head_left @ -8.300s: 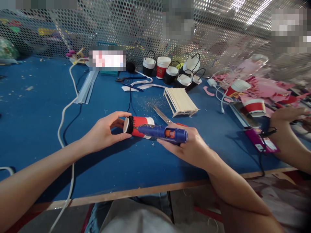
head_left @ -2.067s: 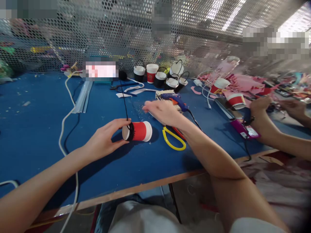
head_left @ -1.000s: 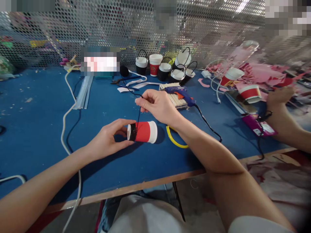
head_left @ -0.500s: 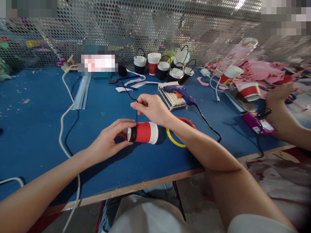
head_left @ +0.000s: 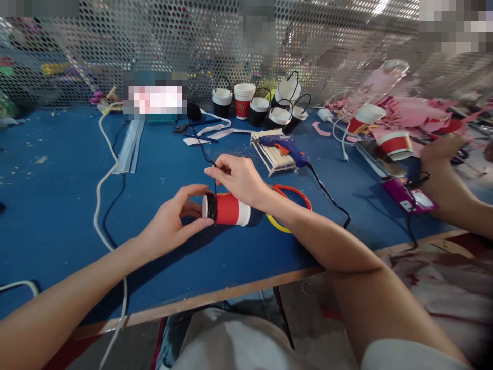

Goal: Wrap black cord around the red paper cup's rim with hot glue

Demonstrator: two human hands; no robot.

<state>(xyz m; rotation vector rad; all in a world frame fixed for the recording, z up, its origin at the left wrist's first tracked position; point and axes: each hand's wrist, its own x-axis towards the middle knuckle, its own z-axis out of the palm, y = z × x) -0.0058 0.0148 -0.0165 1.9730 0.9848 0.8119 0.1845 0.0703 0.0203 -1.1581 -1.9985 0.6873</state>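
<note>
A red paper cup (head_left: 228, 209) with a white rim lies on its side just above the blue table (head_left: 57, 205). Black cord is wound round its bottom end. My left hand (head_left: 175, 221) grips that end between thumb and fingers. My right hand (head_left: 239, 177) is closed in a pinch on the black cord (head_left: 202, 149), right above the cup. The cord runs back across the table to a black spool (head_left: 193, 111). The blue glue gun (head_left: 284, 146) rests on a stack of wooden sticks (head_left: 269, 154) behind my right hand.
Yellow- and red-handled scissors (head_left: 292, 192) lie under my right forearm. Several finished black-wrapped cups (head_left: 262, 110) stand at the mesh wall. Clear glue sticks (head_left: 131, 146) and a white cable (head_left: 100, 169) lie left. Another person's hand (head_left: 442, 154) works at the right among pink scraps and red cups (head_left: 395, 144).
My right hand set the glue gun down on the sticks, took the black cord and brought it down to the cup. My left hand has kept hold of the cup.
</note>
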